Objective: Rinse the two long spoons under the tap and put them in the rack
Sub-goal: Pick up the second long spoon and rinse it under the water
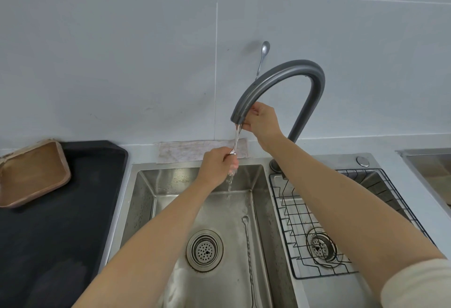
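Note:
A long metal spoon [235, 142] stands upright in the water stream under the mouth of the grey arched tap [288, 68]. My left hand [218, 164] grips its lower end over the left sink basin [144, 212]. My right hand [263, 122] pinches its upper end right at the spout, thumb resting against the tap. A second long spoon [249, 256] with a twisted handle lies flat on the left basin's floor, right of the drain. The black wire rack [296, 212] sits in the right basin, partly hidden by my right forearm, and no cutlery shows in it.
A third spoon [264, 50] stands against the tiled wall behind the tap. A brown tray [31, 173] rests on a black mat [61, 222] left of the sink. A cloth [185, 151] lies behind the left basin. Another steel basin [429, 163] is at far right.

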`<act>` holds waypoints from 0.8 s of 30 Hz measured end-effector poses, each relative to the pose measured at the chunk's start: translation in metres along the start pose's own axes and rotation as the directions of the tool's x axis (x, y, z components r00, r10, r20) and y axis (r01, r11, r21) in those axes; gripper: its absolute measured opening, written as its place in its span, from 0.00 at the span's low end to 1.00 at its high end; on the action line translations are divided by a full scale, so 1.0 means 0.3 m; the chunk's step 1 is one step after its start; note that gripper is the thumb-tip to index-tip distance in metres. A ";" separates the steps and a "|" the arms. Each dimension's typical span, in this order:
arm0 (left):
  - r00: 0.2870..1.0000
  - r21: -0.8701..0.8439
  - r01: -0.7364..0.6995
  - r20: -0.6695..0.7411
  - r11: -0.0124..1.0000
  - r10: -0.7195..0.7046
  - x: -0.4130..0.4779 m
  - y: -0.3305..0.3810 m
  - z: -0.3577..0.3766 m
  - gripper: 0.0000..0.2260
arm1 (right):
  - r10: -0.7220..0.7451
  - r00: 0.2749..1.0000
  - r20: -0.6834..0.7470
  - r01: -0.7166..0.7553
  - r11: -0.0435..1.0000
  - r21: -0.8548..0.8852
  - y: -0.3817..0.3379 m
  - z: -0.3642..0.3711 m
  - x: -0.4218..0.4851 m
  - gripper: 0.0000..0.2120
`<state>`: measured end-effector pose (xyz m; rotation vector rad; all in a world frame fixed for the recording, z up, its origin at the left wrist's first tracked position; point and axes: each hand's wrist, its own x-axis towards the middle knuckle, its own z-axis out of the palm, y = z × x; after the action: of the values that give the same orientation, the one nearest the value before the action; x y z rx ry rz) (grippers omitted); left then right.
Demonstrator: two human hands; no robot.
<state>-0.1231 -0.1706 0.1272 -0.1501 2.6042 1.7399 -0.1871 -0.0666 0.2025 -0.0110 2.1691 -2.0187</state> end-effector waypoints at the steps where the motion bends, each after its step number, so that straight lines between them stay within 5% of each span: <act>1: 1.000 -0.003 0.018 0.013 1.000 -0.017 0.000 -0.001 -0.001 0.09 | -0.002 1.000 -0.002 0.002 1.000 0.009 0.000 0.000 0.001 0.12; 14: 0.974 -0.439 0.211 0.169 0.873 -0.150 -0.023 0.009 -0.028 0.04 | 0.007 0.999 0.042 -0.011 0.994 0.110 0.016 -0.013 0.000 0.15; 24: 0.980 -0.411 0.193 0.121 0.891 -0.156 -0.017 0.018 -0.018 0.06 | -0.046 0.997 0.065 0.037 0.990 0.137 0.015 -0.003 -0.015 0.14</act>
<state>-0.1183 -0.1732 0.1344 -0.2937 2.0447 2.1561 -0.1824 -0.0647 0.1987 -0.1067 2.0029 -2.1519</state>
